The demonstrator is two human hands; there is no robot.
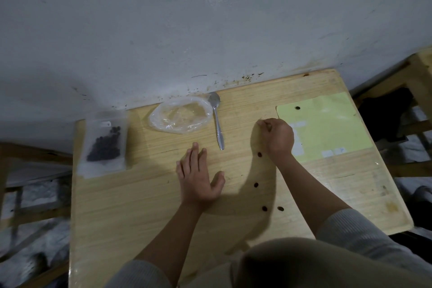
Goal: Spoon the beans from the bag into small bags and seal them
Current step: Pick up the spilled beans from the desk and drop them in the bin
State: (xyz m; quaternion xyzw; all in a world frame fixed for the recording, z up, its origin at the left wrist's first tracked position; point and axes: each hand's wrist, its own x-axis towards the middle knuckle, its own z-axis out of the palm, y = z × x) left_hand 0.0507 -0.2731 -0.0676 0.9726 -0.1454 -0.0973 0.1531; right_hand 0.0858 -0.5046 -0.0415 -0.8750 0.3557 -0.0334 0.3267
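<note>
A small clear bag [104, 145] holding dark beans lies at the table's left edge. An open, crumpled clear bag [180, 114] sits at the back, and it looks empty. A metal spoon [217, 119] lies just right of it, bowl toward the wall. Several loose dark beans [259, 154] are scattered on the wood near my right forearm. My left hand [198, 175] lies flat on the table, fingers straight. My right hand [277, 137] is curled near the corner of a yellow-green sheet [327, 124]; whether its fingertips pinch something I cannot tell.
The wooden table [140, 206] stands against a stained white wall. One bean [297, 108] lies on the yellow-green sheet, which also carries small white labels. Wooden furniture frames stand to the left and right of the table.
</note>
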